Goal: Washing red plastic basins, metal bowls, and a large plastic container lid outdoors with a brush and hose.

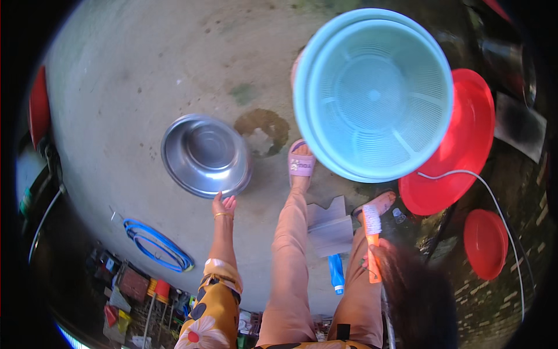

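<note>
My left hand (225, 205), with a bangle at the wrist, reaches to the near rim of a stainless steel basin (209, 148). Its fingers are apart, and the thumb overlaps the rim; whether it touches is unclear. The basin leans, showing its inside and some outer wall. In my right hand (383, 251) is a scrubbing brush with an orange handle (373, 261) and white bristles (372, 220) pointing away from me. Dark hair partly covers that hand. Ahead of my feet is a large light-blue perforated plastic basket (370, 96), apparently nested in a matching tub.
Right of the basket lies a large red basin (466, 144), a pale hose (484, 176) across it. A smaller red basin (486, 244) is nearer. Between my feet are grey boards (330, 229) and a blue bottle (336, 272). A coiled blue hose (157, 251) lies left.
</note>
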The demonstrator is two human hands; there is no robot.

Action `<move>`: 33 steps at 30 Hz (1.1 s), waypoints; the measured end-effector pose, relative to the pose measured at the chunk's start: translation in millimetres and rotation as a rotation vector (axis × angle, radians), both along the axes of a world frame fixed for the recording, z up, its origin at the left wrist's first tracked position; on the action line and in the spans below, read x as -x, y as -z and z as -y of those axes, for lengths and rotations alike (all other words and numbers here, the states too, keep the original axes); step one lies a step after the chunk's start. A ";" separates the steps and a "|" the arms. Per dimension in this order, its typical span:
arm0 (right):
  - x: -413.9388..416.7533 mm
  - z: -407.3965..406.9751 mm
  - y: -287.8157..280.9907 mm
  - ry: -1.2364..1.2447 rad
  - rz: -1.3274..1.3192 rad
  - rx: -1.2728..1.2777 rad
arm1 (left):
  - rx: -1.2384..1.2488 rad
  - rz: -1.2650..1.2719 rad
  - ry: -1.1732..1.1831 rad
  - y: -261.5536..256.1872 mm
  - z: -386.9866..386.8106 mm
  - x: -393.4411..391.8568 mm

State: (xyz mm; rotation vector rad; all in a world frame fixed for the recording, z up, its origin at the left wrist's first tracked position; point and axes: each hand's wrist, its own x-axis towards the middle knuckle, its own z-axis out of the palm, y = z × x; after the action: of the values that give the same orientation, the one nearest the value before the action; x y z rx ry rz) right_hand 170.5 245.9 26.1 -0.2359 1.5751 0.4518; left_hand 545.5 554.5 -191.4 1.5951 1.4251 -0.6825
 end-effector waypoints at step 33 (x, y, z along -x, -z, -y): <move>158.0 -37.1 30.6 0.563 0.040 0.159 | -0.129 0.409 0.364 -113.1 -13.3 -31.6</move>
State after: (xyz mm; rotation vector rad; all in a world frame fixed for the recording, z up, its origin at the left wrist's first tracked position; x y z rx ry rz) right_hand 12.6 283.0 -4.5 0.0819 1.5587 -0.1167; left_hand 577.1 567.7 -78.3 1.9876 0.9044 -0.4355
